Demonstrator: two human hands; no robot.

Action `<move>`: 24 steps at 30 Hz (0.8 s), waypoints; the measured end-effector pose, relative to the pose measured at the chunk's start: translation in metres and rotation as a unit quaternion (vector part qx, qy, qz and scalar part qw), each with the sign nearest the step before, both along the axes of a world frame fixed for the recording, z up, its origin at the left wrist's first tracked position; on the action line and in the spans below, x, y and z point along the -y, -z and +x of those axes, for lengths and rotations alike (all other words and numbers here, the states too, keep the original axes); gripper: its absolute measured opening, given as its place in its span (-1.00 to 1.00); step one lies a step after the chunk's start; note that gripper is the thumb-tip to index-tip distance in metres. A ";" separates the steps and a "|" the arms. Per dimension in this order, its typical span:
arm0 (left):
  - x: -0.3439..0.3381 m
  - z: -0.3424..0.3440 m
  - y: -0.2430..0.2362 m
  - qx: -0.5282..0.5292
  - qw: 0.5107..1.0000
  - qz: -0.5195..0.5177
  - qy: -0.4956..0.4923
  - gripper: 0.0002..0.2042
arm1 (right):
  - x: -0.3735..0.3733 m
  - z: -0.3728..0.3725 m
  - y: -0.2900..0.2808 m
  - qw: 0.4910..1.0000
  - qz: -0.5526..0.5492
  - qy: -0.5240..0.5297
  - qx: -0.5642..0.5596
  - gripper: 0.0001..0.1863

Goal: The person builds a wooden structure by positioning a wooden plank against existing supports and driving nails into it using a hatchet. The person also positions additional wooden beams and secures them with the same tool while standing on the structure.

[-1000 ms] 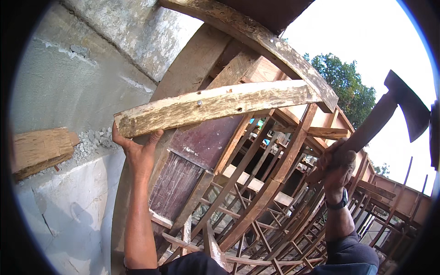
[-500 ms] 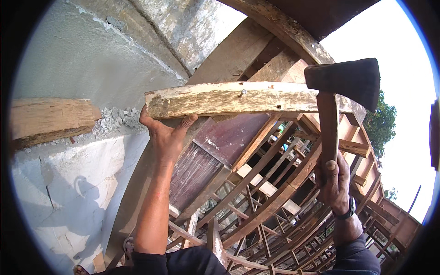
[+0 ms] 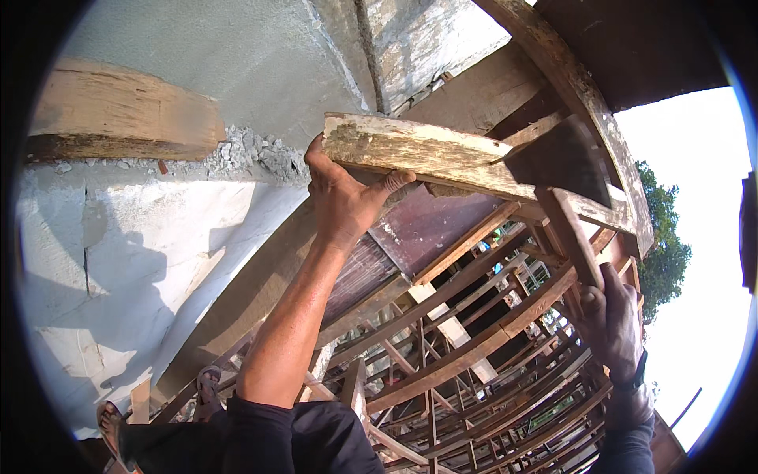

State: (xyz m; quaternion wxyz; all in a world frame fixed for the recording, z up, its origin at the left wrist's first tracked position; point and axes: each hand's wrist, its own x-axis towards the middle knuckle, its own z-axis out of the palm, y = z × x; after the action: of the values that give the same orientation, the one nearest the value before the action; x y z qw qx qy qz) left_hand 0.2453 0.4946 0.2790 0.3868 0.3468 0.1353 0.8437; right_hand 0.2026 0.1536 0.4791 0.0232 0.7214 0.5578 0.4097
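Observation:
My left hand (image 3: pixel 347 197) grips the near end of a weathered, curved wooden beam (image 3: pixel 418 154), thumb along its lower edge and fingers behind the end. The beam slants away to the right toward a bigger timber. My right hand (image 3: pixel 608 320) is wrapped round the wooden handle of an axe (image 3: pixel 575 237). The dark axe head (image 3: pixel 560 162) is smeared by motion and overlaps the beam's upper edge at its right part; I cannot tell whether the blade touches the wood.
A thick timber (image 3: pixel 126 110) juts from the concrete wall (image 3: pixel 197 47) at left, beside broken rubble (image 3: pixel 257 150). A curved beam (image 3: pixel 584 95) arches at upper right. Below spreads an open wooden framework (image 3: pixel 474 347) with gaps. My feet (image 3: pixel 110 423) are at lower left.
The axe has come down and left onto or near the beam's upper edge. My left hand and the beam's held end sit further right and higher in view, as the whole view has shifted.

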 end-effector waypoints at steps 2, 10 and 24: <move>-0.002 0.001 -0.007 -0.009 0.999 -0.014 -0.044 0.21 | 0.015 -0.017 -0.004 0.983 0.101 -0.143 -0.052 -0.31; -0.010 -0.005 0.000 -0.048 0.996 -0.030 -0.069 0.26 | -0.023 0.025 0.017 1.000 0.013 0.015 -0.018 -0.54; -0.001 -0.006 -0.001 -0.063 0.997 -0.024 -0.035 0.27 | -0.017 0.038 0.011 1.000 0.009 -0.013 0.014 -0.53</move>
State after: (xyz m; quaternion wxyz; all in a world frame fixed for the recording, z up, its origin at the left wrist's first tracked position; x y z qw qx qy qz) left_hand 0.2395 0.4959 0.2797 0.3556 0.3850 0.1913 0.8299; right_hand 0.2402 0.1708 0.4681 0.0197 0.7086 0.5629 0.4251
